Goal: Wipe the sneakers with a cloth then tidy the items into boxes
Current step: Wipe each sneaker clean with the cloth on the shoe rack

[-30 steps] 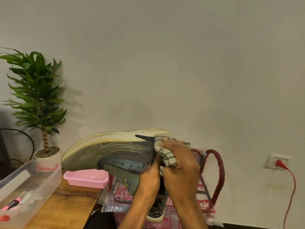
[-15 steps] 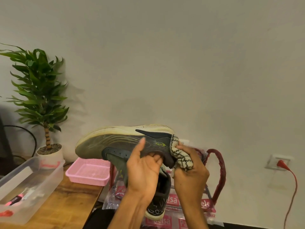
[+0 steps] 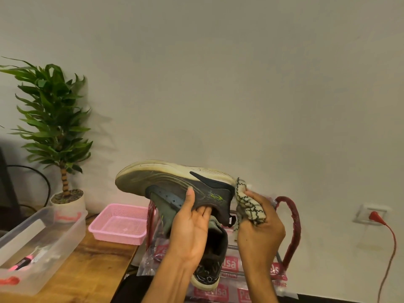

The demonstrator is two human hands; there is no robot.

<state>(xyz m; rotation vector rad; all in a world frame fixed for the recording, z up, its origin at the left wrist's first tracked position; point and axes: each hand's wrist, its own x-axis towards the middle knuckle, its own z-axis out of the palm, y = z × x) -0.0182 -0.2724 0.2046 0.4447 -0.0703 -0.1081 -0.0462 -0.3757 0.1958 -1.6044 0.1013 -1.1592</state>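
Observation:
A dark grey sneaker [image 3: 166, 182] with a cream sole is held up sideways, sole facing up and away. My left hand [image 3: 192, 224] grips it at the collar, thumb on its side and fingers inside the opening. My right hand [image 3: 260, 228] holds a bunched cream cloth [image 3: 249, 204] with black zigzag lines, which touches the sneaker's heel. A second dark sneaker [image 3: 211, 265] sits lower, toe toward me, partly hidden behind my left wrist.
A pink mesh basket [image 3: 119, 224] and a clear plastic box [image 3: 39, 243] holding small items stand on the wooden table [image 3: 91, 272]. A potted plant [image 3: 56, 132] is at the back left. A plastic bag [image 3: 238, 272] with red handles sits below. A red plug [image 3: 375, 216] is in the wall socket.
The cloth in my right hand has slid rightward along the sneaker's side to its heel. My left hand has shifted its grip, thumb now up on the shoe's side. The view moved left.

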